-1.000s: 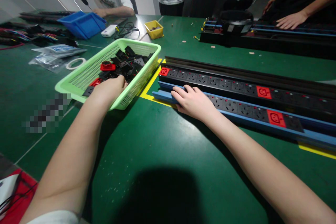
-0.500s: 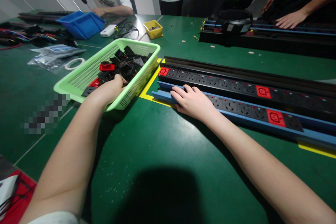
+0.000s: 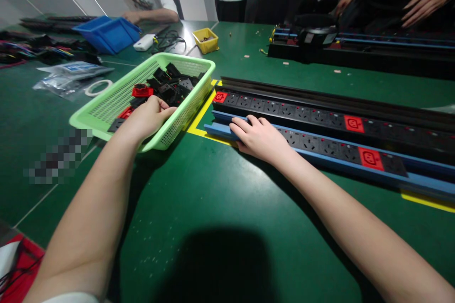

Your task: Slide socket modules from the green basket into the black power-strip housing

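Note:
My left hand reaches over the near rim of a light green basket. Its fingers curl down among black socket modules, and whatever lies between the fingertips is hidden. A red socket module sits on the pile just beyond this hand. My right hand is wrapped over the left part of a blue channel rail, thumb on the near side. To the right of that hand, black sockets and a red socket are seated in the rail.
Behind the blue rail lies a black socket strip. Yellow tape marks the green table. A blue bin, a yellow box, a tape roll and plastic bags stand farther off. Co-workers are across the table.
My left hand has shifted slightly in the basket, and its thumb now shows along the near side. My right hand stays on the rail. A co-worker's hand at the right has lifted away.

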Available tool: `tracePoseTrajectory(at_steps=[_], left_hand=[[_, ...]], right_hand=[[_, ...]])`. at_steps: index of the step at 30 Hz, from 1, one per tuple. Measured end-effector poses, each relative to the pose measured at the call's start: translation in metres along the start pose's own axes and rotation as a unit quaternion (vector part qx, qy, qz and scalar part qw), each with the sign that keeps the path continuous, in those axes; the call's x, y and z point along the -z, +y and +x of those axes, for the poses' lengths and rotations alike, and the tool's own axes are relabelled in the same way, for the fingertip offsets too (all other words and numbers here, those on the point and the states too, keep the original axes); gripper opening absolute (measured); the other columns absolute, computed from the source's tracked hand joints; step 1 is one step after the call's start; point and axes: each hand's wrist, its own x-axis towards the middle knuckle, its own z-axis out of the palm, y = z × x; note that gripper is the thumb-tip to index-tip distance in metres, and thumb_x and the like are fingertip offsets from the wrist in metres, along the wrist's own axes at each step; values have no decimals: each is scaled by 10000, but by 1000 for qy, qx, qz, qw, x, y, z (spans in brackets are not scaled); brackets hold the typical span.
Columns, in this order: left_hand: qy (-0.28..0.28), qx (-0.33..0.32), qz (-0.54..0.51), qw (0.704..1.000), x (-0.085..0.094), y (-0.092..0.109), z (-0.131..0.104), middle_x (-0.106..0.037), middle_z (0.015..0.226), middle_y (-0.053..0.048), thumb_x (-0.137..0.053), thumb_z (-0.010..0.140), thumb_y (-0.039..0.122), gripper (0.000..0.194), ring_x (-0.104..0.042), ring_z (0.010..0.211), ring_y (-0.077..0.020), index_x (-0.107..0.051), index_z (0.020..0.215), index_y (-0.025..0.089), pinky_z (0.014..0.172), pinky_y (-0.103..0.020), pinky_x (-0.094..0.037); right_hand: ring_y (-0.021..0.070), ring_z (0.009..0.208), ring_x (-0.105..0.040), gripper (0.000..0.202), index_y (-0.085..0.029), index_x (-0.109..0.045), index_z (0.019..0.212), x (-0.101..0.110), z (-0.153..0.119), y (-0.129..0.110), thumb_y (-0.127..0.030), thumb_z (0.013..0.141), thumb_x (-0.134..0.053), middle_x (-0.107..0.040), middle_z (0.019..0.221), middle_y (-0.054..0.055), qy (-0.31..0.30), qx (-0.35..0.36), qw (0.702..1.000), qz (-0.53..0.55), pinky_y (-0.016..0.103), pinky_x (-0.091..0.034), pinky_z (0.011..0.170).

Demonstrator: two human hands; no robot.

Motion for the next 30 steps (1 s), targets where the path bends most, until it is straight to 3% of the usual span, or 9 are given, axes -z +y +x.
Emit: tracePoseTrajectory(at_steps=[5, 9, 11, 15, 19, 22, 25, 30], left_hand=[[11, 11, -153, 988, 3, -5, 7, -612, 804, -38, -651, 886, 495, 351, -482, 720, -163, -628, 973, 155, 681, -323, -409], [38, 34, -391, 919, 9, 1, 11, -694, 1051, -81, -653, 901, 368, 296, -588, 898, -193, -650, 1117, 165, 777, -356, -509], [12, 40, -474, 880, 15, 10, 7, -708, 1164, -102, -565, 964, 374, 323, -626, 1027, -219, -647, 1193, 161, 870, -390, -541], [-58, 26, -538, 840, 27, 30, -14, -706, 1225, -142, -356, 1035, 480, 511, -633, 1180, -259, -618, 1277, 113, 958, -413, -547], [-61, 25, -575, 815, 28, 47, -33, -701, 1193, -107, -468, 916, 261, 362, -663, 1052, -197, -648, 1197, 120, 968, -346, -543], [-11, -2, -557, 830, 18, 57, -38, -689, 1083, -69, -540, 789, 152, 346, -640, 818, -143, -661, 1113, 150, 784, -297, -552], [31, -76, -486, 870, 4, 61, -39, -651, 933, -44, -649, 734, 205, 305, -593, 651, -129, -662, 1035, 156, 587, -269, -474], [33, -167, -362, 916, -9, 57, -38, -609, 881, -19, -711, 723, 237, 352, -619, 762, -159, -656, 1066, 180, 662, -268, -476]], right_hand=[[360, 1202, -576, 400, -140, -541, 1372, 0, 0, 0, -272, 999, -484, -549, 1515, 163, 4, 1, 1000, -1, 419, -478, 824], [355, 1199, -575, 403, -144, -538, 1374, 1, 0, 0, -281, 997, -501, -547, 1520, 155, 6, 2, 1000, -1, 413, -479, 832], [352, 1194, -576, 404, -151, -537, 1371, 1, 0, 0, -292, 993, -516, -555, 1512, 152, 6, 0, 1000, 1, 408, -480, 828], [354, 1189, -576, 425, -151, -530, 1376, 0, 0, 0, -307, 981, -543, -557, 1506, 165, 5, 3, 1000, 4, 410, -484, 820], [362, 1198, -578, 426, -149, -529, 1381, 0, 0, 0, -300, 982, -538, -548, 1514, 166, 4, 2, 1000, 4, 421, -488, 828], [365, 1198, -582, 412, -144, -527, 1384, 0, 0, 0, -280, 997, -499, -542, 1524, 151, 4, 1, 1000, 1, 430, -495, 827], [367, 1205, -577, 413, -137, -527, 1384, 1, 0, 0, -272, 996, -488, -538, 1530, 131, 6, 5, 1000, -2, 441, -506, 833], [369, 1209, -576, 414, -136, -534, 1384, 0, 0, 0, -257, 991, -486, -539, 1528, 147, 5, 4, 1000, -2, 441, -509, 821]])
